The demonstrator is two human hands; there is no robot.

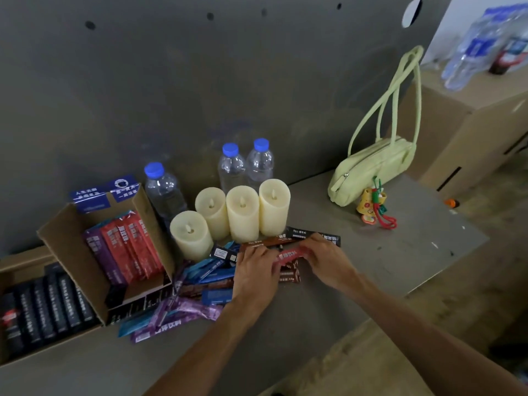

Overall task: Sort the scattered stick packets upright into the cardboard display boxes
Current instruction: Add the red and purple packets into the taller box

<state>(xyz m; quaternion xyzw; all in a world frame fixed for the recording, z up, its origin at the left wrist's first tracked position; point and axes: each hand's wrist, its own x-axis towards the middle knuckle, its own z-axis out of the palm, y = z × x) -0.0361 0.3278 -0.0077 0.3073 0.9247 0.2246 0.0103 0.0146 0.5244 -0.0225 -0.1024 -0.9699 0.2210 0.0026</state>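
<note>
Packets [125, 247] half fill the cardboard box [71, 252] — many lie loose right of it; left hand [255, 264] and right hand [328, 260] grip a red packet [294, 253]

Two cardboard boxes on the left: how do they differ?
The right box holds red packets and purple packets; the left box holds black packets. The right box has a blue flap raised; the left box shows none and is cut off by the frame. Both are brown cardboard, with packets standing side by side.

Single head-worn wide-angle view, forward and down, close over the table [380, 252]
</note>
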